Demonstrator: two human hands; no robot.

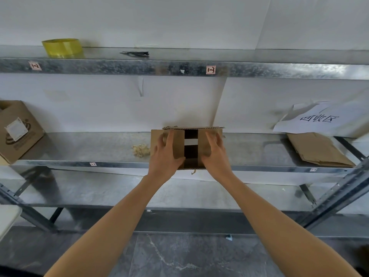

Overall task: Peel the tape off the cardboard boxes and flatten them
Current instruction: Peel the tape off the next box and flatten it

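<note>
The grey galvanised metal shelf (89,148) carries a small brown cardboard box (201,140) at its front edge, a crumpled yellowish tape wad (141,150) just left of it, a large printed carton (18,130) far left and flattened brown cardboard (319,149) far right.

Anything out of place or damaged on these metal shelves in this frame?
Yes. The white handwritten paper sign at right hangs loose and crooked. A crumpled wad of yellowish tape lies left of the brown cardboard box on the middle metal shelf.

Yellow tape roll (62,47) and dark tool (135,53) on top shelf (179,68)
</note>
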